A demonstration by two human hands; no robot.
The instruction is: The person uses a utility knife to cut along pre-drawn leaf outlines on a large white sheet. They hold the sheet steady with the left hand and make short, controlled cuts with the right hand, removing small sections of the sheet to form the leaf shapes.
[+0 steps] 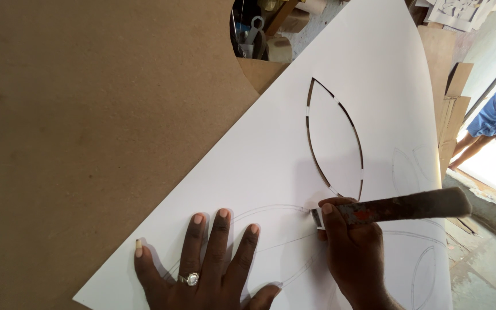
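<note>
Now a leaf shape is being cut out of a white sheet on a brown table.

Nearest, the left hand lies flat with fingers spread on the white sheet, low in the frame; beside it the right hand has its fingers wrapped tight round a worn cutting tool, long axis running left to right, tip at the pencilled leaf outline. Farther up, one cut leaf shape looks nearly free, held by small tabs; fainter outlines at the right edge seem uncut.
</note>
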